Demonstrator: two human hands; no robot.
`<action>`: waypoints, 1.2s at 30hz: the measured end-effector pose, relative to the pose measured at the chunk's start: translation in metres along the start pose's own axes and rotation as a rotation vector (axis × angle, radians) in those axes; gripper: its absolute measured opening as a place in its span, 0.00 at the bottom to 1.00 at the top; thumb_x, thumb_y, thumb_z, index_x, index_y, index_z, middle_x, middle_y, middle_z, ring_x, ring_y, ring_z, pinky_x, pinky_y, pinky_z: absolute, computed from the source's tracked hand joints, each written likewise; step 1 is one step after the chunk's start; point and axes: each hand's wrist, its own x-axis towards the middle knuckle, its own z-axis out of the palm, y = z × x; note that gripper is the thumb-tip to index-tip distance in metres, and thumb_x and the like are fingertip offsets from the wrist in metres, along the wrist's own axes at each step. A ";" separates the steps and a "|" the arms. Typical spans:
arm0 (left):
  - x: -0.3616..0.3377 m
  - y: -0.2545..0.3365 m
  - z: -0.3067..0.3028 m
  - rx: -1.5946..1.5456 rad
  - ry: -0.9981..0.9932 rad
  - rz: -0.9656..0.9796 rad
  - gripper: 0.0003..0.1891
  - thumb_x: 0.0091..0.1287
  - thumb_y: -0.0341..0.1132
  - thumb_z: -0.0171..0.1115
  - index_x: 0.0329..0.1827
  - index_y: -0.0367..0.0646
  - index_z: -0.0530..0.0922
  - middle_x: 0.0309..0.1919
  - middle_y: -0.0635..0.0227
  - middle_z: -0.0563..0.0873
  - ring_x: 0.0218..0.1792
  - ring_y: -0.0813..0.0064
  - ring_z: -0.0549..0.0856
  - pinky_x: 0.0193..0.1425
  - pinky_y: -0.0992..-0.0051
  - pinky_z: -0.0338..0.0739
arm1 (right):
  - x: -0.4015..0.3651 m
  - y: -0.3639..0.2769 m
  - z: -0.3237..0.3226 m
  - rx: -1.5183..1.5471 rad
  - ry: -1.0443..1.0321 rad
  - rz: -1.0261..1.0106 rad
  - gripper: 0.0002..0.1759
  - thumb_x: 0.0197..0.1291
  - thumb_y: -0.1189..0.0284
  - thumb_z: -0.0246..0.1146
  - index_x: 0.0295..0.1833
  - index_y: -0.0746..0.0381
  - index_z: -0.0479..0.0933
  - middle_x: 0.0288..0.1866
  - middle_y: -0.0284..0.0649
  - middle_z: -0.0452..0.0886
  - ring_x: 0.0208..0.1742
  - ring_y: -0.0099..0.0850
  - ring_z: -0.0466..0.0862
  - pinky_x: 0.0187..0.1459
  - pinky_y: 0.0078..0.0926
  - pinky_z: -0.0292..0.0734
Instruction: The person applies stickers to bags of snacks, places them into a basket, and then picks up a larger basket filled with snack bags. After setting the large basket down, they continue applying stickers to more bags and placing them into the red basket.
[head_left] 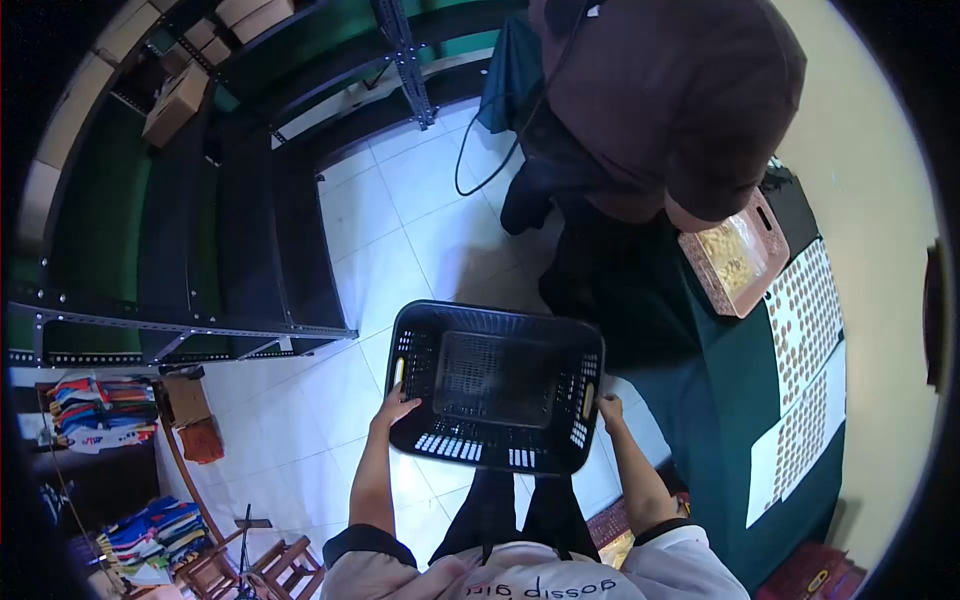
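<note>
A black plastic laundry-style basket (497,460) hangs in front of my body above the tiled floor, with nothing seen inside it. My left hand (398,406) grips its left side near a yellow-edged handle slot, the thumb over the rim. On the opposite side, my right hand (609,408) is closed on the basket's right edge by the other handle, its fingers partly hidden. To the right of the basket is a table with a dark green cloth (740,400).
A person in a brown shirt (640,90) leans over the table by a pink basket (738,305) holding bagged yellowish pieces. Sheets with rows of small round brown items (805,320) lie there. Black metal shelves (240,220) stand left; folded clothes (155,535) and wooden stools (285,570) are lower left.
</note>
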 end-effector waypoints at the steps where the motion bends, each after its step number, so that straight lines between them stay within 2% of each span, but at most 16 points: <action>1: -0.001 -0.005 0.011 -0.154 -0.055 0.019 0.46 0.44 0.47 0.70 0.64 0.36 0.57 0.52 0.46 0.74 0.55 0.57 0.74 0.60 0.68 0.66 | -0.004 0.002 0.006 -0.109 0.119 -0.050 0.16 0.43 0.69 0.60 0.37 0.69 0.76 0.32 0.48 0.80 0.36 0.38 0.80 0.40 0.30 0.73; 3: -0.025 0.030 0.036 0.233 0.011 0.111 0.40 0.49 0.44 0.68 0.64 0.39 0.58 0.51 0.52 0.76 0.50 0.61 0.78 0.53 0.70 0.72 | -0.003 0.013 0.022 -0.219 0.125 -0.159 0.16 0.44 0.69 0.60 0.38 0.68 0.76 0.34 0.51 0.80 0.39 0.44 0.80 0.41 0.32 0.73; 5: -0.034 0.037 0.068 0.083 -0.138 0.183 0.36 0.52 0.43 0.66 0.61 0.37 0.60 0.50 0.51 0.76 0.50 0.62 0.78 0.54 0.69 0.71 | -0.024 0.010 0.031 -0.271 0.059 -0.219 0.14 0.44 0.70 0.59 0.38 0.67 0.76 0.35 0.53 0.79 0.41 0.47 0.80 0.42 0.35 0.73; 7: -0.045 0.042 0.100 0.112 -0.173 0.157 0.31 0.55 0.41 0.63 0.58 0.36 0.63 0.47 0.52 0.78 0.47 0.62 0.79 0.50 0.70 0.73 | -0.038 0.014 0.040 -0.340 -0.078 -0.361 0.16 0.46 0.68 0.59 0.38 0.68 0.76 0.35 0.52 0.80 0.39 0.43 0.81 0.41 0.33 0.75; 10: -0.045 0.013 0.140 0.220 -0.234 0.189 0.28 0.57 0.44 0.62 0.55 0.35 0.68 0.39 0.56 0.82 0.41 0.68 0.81 0.46 0.72 0.74 | -0.068 0.022 0.056 -0.464 -0.095 -0.483 0.14 0.47 0.65 0.58 0.31 0.66 0.78 0.31 0.52 0.80 0.35 0.43 0.82 0.37 0.34 0.76; 11: -0.051 0.012 0.146 0.337 -0.250 0.253 0.27 0.57 0.44 0.62 0.54 0.36 0.68 0.40 0.56 0.82 0.41 0.65 0.81 0.46 0.71 0.74 | -0.068 0.035 0.061 -0.495 -0.094 -0.542 0.14 0.48 0.64 0.58 0.28 0.65 0.78 0.29 0.51 0.80 0.33 0.43 0.82 0.36 0.35 0.77; 13: -0.080 0.022 0.156 0.433 -0.220 0.285 0.25 0.57 0.43 0.60 0.51 0.34 0.71 0.39 0.54 0.82 0.42 0.62 0.82 0.46 0.69 0.74 | -0.107 0.025 0.037 -0.408 -0.319 -0.312 0.16 0.49 0.61 0.58 0.24 0.65 0.77 0.23 0.48 0.80 0.29 0.40 0.82 0.35 0.36 0.76; 15: -0.089 0.002 0.173 0.334 -0.094 0.401 0.15 0.58 0.36 0.59 0.45 0.36 0.74 0.38 0.56 0.82 0.39 0.62 0.82 0.46 0.71 0.74 | -0.126 0.056 0.026 -0.407 -0.286 -0.447 0.17 0.49 0.60 0.58 0.21 0.64 0.76 0.20 0.44 0.79 0.25 0.38 0.81 0.33 0.36 0.75; 17: -0.072 -0.048 0.194 0.142 -0.056 0.500 0.10 0.59 0.33 0.57 0.41 0.37 0.75 0.36 0.58 0.81 0.37 0.67 0.82 0.43 0.73 0.75 | -0.161 0.075 -0.006 -0.392 -0.320 -0.408 0.20 0.49 0.57 0.58 0.19 0.63 0.76 0.19 0.44 0.79 0.22 0.38 0.79 0.30 0.36 0.74; 19: -0.103 -0.033 0.206 0.046 -0.120 0.385 0.10 0.59 0.32 0.56 0.42 0.39 0.74 0.35 0.60 0.81 0.31 0.72 0.82 0.37 0.74 0.76 | -0.178 0.136 -0.028 -0.297 -0.221 -0.384 0.22 0.49 0.54 0.57 0.18 0.63 0.76 0.18 0.44 0.78 0.21 0.38 0.78 0.29 0.36 0.73; 23: -0.119 -0.011 0.244 0.215 -0.214 0.393 0.10 0.58 0.29 0.55 0.42 0.39 0.76 0.30 0.61 0.82 0.28 0.72 0.82 0.34 0.75 0.76 | -0.233 0.263 -0.093 -0.037 0.049 0.082 0.21 0.48 0.55 0.57 0.19 0.63 0.77 0.17 0.46 0.77 0.22 0.39 0.79 0.31 0.37 0.73; 24: -0.124 0.005 0.258 0.271 -0.245 0.321 0.10 0.56 0.30 0.56 0.40 0.38 0.76 0.29 0.62 0.82 0.29 0.72 0.82 0.35 0.74 0.76 | -0.232 0.333 -0.088 -0.122 0.100 0.103 0.19 0.47 0.57 0.58 0.20 0.64 0.77 0.18 0.47 0.77 0.22 0.41 0.79 0.32 0.39 0.73; 27: -0.133 0.040 0.312 0.556 -0.298 0.337 0.11 0.55 0.33 0.57 0.39 0.38 0.77 0.30 0.60 0.83 0.32 0.69 0.83 0.38 0.72 0.76 | -0.265 0.488 -0.085 0.154 0.332 0.531 0.19 0.43 0.60 0.58 0.24 0.70 0.77 0.26 0.55 0.79 0.31 0.46 0.81 0.39 0.39 0.76; 29: -0.135 0.055 0.355 0.670 -0.333 0.467 0.12 0.55 0.37 0.58 0.39 0.39 0.78 0.32 0.58 0.83 0.36 0.65 0.83 0.43 0.70 0.75 | -0.316 0.512 -0.115 0.298 0.298 0.703 0.15 0.43 0.65 0.57 0.23 0.68 0.78 0.21 0.48 0.80 0.28 0.40 0.82 0.38 0.35 0.77; 30: -0.150 0.073 0.385 0.758 -0.332 0.489 0.12 0.55 0.37 0.57 0.39 0.40 0.78 0.32 0.58 0.84 0.37 0.64 0.83 0.44 0.69 0.75 | -0.331 0.528 -0.115 0.350 0.378 0.717 0.14 0.48 0.69 0.57 0.18 0.68 0.76 0.16 0.44 0.78 0.17 0.30 0.80 0.23 0.30 0.76; 36: -0.207 0.073 0.536 0.962 -0.733 0.664 0.15 0.56 0.38 0.56 0.43 0.39 0.77 0.34 0.56 0.83 0.37 0.62 0.83 0.44 0.70 0.75 | -0.388 0.549 -0.109 0.922 0.539 0.805 0.12 0.49 0.68 0.57 0.26 0.67 0.76 0.21 0.44 0.80 0.17 0.31 0.79 0.17 0.26 0.70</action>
